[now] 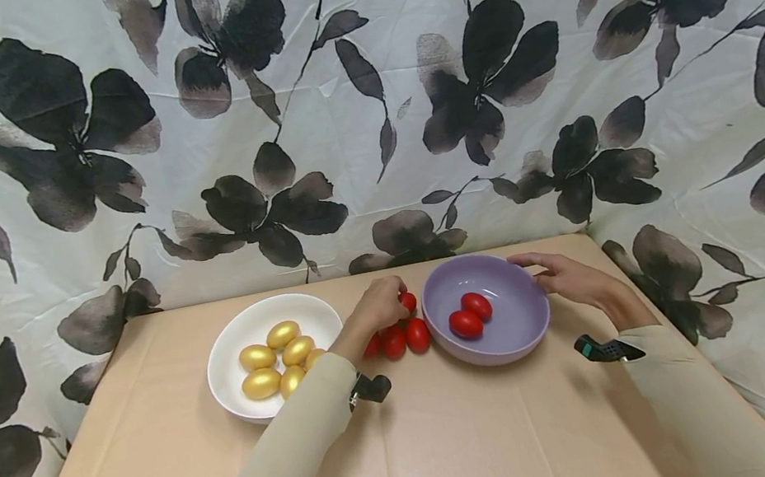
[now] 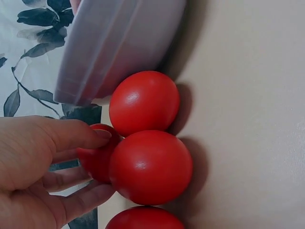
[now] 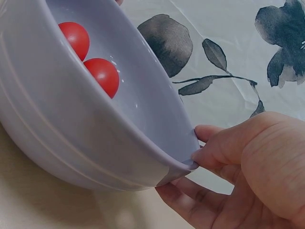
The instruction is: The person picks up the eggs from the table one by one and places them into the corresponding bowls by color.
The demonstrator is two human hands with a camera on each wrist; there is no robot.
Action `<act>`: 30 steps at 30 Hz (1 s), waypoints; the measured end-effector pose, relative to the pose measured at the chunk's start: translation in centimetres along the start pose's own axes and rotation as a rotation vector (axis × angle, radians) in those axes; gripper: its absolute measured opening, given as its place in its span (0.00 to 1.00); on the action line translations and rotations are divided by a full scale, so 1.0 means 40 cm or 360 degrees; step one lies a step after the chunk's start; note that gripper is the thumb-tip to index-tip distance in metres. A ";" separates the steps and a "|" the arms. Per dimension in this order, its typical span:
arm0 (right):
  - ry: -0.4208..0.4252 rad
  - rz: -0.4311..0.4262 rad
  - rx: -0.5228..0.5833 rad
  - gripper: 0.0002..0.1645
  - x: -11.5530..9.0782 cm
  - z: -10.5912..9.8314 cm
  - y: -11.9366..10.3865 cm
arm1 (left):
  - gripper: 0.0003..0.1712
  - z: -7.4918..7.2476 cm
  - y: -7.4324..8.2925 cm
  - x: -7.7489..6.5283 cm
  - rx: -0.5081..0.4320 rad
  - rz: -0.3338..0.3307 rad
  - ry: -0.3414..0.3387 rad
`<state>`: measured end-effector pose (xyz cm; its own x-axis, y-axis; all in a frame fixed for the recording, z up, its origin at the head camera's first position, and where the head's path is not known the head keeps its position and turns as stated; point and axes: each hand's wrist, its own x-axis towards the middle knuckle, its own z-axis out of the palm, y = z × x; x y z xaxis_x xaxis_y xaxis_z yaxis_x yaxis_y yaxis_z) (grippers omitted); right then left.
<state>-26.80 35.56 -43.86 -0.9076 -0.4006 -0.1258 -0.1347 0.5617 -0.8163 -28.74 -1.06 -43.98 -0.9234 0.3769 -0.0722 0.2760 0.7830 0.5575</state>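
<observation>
My left hand (image 1: 380,305) pinches a red egg (image 2: 99,160) between thumb and fingers, behind the other red eggs in the left wrist view. Two more red eggs sit close beside it, one (image 2: 144,102) right by the bowl's wall and one (image 2: 151,167) in front of the fingers. A purple bowl (image 1: 444,345) stands to the right of these, with two red eggs (image 1: 466,324) inside. At its right side my right hand (image 1: 572,278) holds the rim, thumb on the edge and fingers underneath, as the right wrist view shows.
A white bowl (image 1: 218,373) with several gold eggs (image 1: 261,384) stands at the left, partly behind my left forearm. Both bowls rest on a pale tan table (image 1: 461,451). A flower-patterned cloth (image 1: 368,149) hangs behind the table's far edge.
</observation>
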 end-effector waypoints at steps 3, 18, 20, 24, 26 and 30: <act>-0.0005 -0.0003 -0.0003 0.38 0.001 -0.001 0.002 | 0.22 -0.003 0.002 -0.002 -0.0040 -0.0007 -0.0007; -0.0027 0.0012 0.0025 0.37 0.008 -0.008 0.005 | 0.24 -0.031 0.015 -0.015 -0.0131 0.0022 0.0016; -0.0031 0.0005 0.0022 0.37 0.010 -0.009 0.006 | 0.23 -0.035 0.015 -0.017 -0.0130 0.0037 0.0030; -0.0039 -0.0004 0.0033 0.37 0.014 -0.010 0.007 | 0.21 -0.040 0.014 -0.018 -0.0112 0.0075 0.0062; -0.0039 -0.0004 0.0034 0.37 0.014 -0.010 0.007 | 0.21 -0.042 0.014 -0.020 -0.0114 0.0082 0.0067; -0.0033 0.0002 0.0032 0.37 0.015 -0.010 0.006 | 0.22 -0.046 0.016 -0.028 -0.0128 0.0060 0.0071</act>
<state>-27.53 35.74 -43.90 -0.8992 -0.4150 -0.1387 -0.1253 0.5479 -0.8271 -28.02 -1.89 -42.04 -0.9241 0.3818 -0.0139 0.2904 0.7257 0.6237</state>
